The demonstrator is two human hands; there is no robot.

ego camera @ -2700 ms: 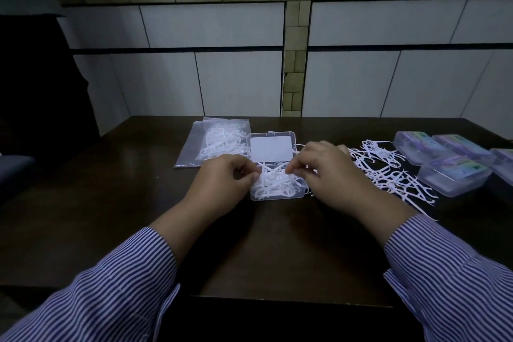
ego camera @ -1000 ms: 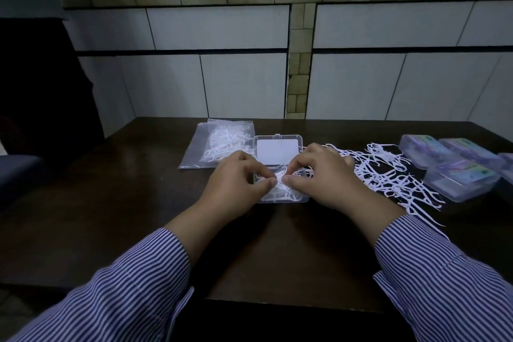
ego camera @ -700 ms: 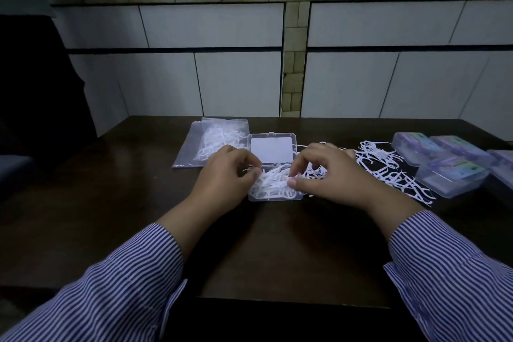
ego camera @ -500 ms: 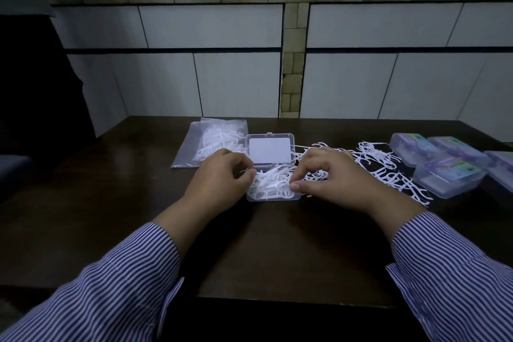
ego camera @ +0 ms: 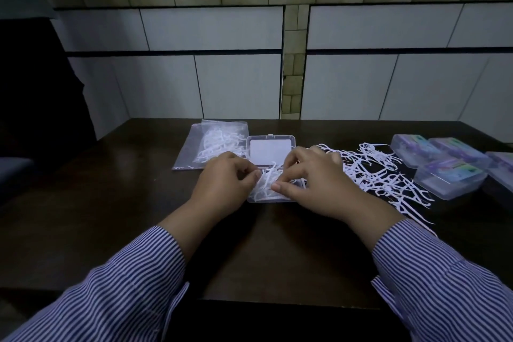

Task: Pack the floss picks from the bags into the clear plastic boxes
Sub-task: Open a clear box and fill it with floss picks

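Observation:
An open clear plastic box [ego camera: 268,198] sits mid-table, its lid [ego camera: 269,150] laid back with a white label. White floss picks [ego camera: 267,180] fill its tray. My left hand [ego camera: 226,180] rests at the box's left side, fingers pinched on picks. My right hand [ego camera: 311,179] covers the right side, thumb and fingers pressing picks in the tray. A clear bag [ego camera: 213,147] still holding picks lies behind my left hand. A loose heap of floss picks [ego camera: 380,175] spreads to the right of my right hand.
Several closed clear boxes with coloured labels [ego camera: 449,175] stand at the table's right edge. The dark wooden table [ego camera: 111,203] meets a tiled wall [ego camera: 238,83] at the back. A dark chair or shape sits at far left.
Both hands have stayed over the open box, shifting picks within it. My fingers have drawn closer together over the tray, and a few picks now stand up between them.

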